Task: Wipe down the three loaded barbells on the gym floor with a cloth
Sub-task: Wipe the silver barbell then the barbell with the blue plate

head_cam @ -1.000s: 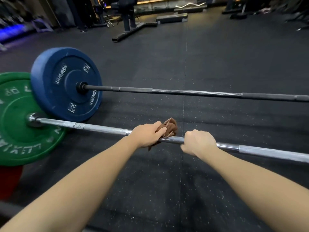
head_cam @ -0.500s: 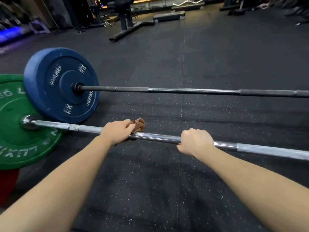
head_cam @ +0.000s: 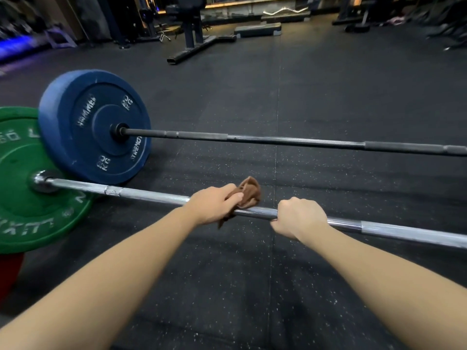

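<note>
Head view looks down at a silver bar (head_cam: pixel 151 195) lying on the dark gym floor (head_cam: pixel 328 84). The left hand (head_cam: pixel 214 205) sits near the middle of this bar. Its fingers are curled round a brown cloth (head_cam: pixel 249 194) and the bar under it, and part of the cloth sticks up on the far side of the bar. The right hand (head_cam: pixel 300 217) is just beside it on the same bar, fingers wrapped tight round bare metal, with no cloth in it. A green plate (head_cam: pixel 25 198) is on the bar's left end. A black bar (head_cam: pixel 303 141) with a blue plate (head_cam: pixel 83 122) lies on the far side of the silver bar, and a bit of red plate (head_cam: pixel 8 271) peeks out on its near side. I think the job now is rubbing the silver bar. To do it well, the cloth should hug the bar all the way round and slide in long strokes to the green plate. The right hand should hold firm so the bar does not roll. I think the bar's right half needs wiping too.
</note>
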`<state>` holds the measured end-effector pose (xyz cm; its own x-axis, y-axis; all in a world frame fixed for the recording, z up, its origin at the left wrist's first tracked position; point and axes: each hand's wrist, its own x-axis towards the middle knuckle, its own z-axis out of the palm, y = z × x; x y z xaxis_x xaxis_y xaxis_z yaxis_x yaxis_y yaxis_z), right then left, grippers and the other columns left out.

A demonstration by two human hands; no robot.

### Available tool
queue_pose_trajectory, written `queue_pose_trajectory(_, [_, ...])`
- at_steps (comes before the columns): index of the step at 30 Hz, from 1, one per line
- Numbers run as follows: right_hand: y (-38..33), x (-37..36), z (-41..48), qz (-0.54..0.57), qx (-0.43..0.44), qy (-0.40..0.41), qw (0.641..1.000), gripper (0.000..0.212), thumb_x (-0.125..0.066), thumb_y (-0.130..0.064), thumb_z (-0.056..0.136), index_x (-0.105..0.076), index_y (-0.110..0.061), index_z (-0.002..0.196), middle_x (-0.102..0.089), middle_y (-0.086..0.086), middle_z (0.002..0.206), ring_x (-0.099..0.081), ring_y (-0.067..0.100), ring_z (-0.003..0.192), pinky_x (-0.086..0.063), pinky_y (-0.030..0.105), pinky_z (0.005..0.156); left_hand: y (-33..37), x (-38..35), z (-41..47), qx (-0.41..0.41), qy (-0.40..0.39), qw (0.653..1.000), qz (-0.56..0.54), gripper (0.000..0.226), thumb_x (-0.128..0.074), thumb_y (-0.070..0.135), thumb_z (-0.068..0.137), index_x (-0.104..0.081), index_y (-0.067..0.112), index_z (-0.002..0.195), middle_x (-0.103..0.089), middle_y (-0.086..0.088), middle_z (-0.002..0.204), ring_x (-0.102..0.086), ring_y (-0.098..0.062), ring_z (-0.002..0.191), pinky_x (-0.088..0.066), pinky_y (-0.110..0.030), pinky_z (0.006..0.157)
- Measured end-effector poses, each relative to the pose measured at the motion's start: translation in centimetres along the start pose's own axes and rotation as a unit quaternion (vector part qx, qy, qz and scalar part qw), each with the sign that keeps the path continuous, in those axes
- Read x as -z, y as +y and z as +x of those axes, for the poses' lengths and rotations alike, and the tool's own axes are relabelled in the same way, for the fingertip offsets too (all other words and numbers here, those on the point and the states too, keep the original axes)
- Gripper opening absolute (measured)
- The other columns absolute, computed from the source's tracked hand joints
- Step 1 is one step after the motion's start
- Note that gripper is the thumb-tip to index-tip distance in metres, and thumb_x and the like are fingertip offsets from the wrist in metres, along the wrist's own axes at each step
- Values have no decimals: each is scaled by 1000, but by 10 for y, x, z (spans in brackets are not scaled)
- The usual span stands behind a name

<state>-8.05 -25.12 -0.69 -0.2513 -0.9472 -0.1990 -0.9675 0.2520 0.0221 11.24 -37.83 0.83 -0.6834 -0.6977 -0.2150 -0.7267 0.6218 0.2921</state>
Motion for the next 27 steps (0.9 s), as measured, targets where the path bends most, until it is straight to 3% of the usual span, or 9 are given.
queue_pose_trajectory(5, [0, 1, 0, 4, 4, 3, 1000, 31, -50, -38, 91, -45, -18, 68, -51, -2, 67, -52, 24, 62, -41, 31, 62, -60, 21, -14, 76, 20, 997, -3, 34, -34, 55, 105, -47, 29, 87, -67, 0, 91, -61, -26, 88, -49, -40, 83])
queue_pose_trajectory(10, [1, -1, -1, 12, 10, 7, 1000, 30, -50, -39, 92, -46, -18, 71, -50, -2, 68, -55, 26, 67, -41, 32, 63, -43, 14, -7, 117, 37, 988, 94, 35, -30, 49, 105, -50, 23, 95, -69, -6, 99, -57, -29, 87, -43, -40, 87])
queue_pose_trajectory(16, [-1, 1, -1, 9, 3, 14, 1000, 25, -50, -42, 92, -50, -20, 80, -48, -3, 70, -56, 28, 72, -42, 33, 65, 17, -5, 6, 51, 23, 996, 69, 31, -30, 49, 105, -45, 23, 97, -70, -8, 107, -54, -28, 87, -44, -39, 83])
queue_pose_trajectory(19, [-1, -2, -2, -11, 6, 53, 999, 29, -51, -48, 93, -54, -19, 95, -65, 0, 90, -64, 29, 82, -43, 34, 67, 52, -22, 11, -2, 26, 999, 47, 30, -30, 47, 105, -42, 21, 97, -70, -7, 100, -58, -29, 84, -43, -40, 78])
queue_pose_trajectory(21, [2, -5, -1, 15, -6, 63, 998, 48, -57, -60, 89, -50, -17, 109, -68, 1, 103, -67, 28, 92, -46, 36, 70, 60, -26, 10, -15, 34, 999, 38, 31, -29, 46, 106, -41, 20, 97, -69, -7, 100, -61, -32, 90, -42, -43, 84])
queue_pose_trajectory(23, [8, -4, 2, 131, -10, 44, 990, 79, -71, -74, 71, -39, -19, 119, -58, -2, 116, -62, 24, 103, -46, 38, 76, 58, -26, 10, -17, 31, 999, 19, 30, -28, 47, 107, -40, 21, 98, -70, -8, 104, -62, -33, 94, -41, -45, 91])
queue_pose_trajectory(25, [13, 3, 7, 289, 6, 28, 957, 125, -80, -81, 47, -23, -23, 143, -38, 0, 139, -48, 21, 126, -48, 45, 95, 56, -24, 9, -12, 25, 1000, 1, 32, -28, 48, 107, -40, 20, 98, -70, -9, 105, -61, -34, 96, -41, -46, 92])
queue_pose_trajectory(27, [13, 8, 14, 378, 37, 16, 925, 149, -84, -79, 40, -6, -31, 157, -22, 1, 154, -33, 20, 142, -38, 47, 113, 55, -24, 9, -16, 19, 999, -32, 37, -27, 49, 105, -46, 18, 102, -69, -7, 103, -61, -33, 96, -41, -46, 91])
